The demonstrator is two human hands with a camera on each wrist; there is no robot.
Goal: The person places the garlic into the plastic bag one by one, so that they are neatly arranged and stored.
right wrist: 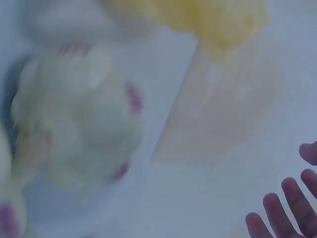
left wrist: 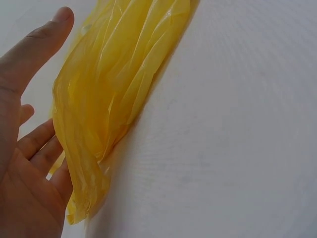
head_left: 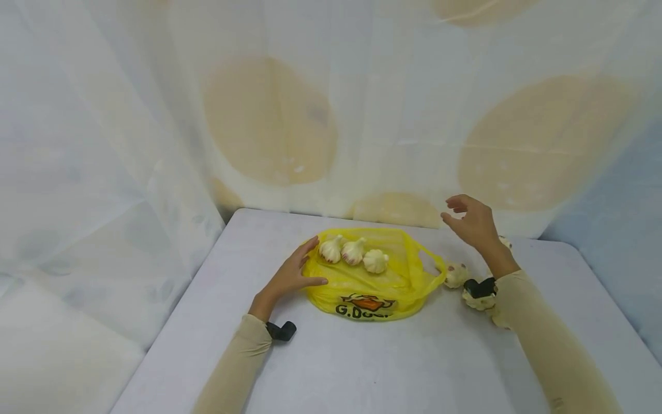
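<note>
A yellow plastic bag with printed lettering lies on the table in the head view. Three garlic bulbs sit in a row on its upper side. My left hand is at the bag's left end, thumb spread from the fingers. In the left wrist view, the fingers reach behind the bag's crumpled edge. Off to the right, my right hand is raised with loosely bent fingers and nothing in it. Below it are several more garlic bulbs, one looming blurred as a pale bulb in the right wrist view.
The white table has its far edge close to a hanging curtain with large tan circles. More curtain hangs along the left and right sides. A loop handle of the bag stretches toward the bulbs on the right.
</note>
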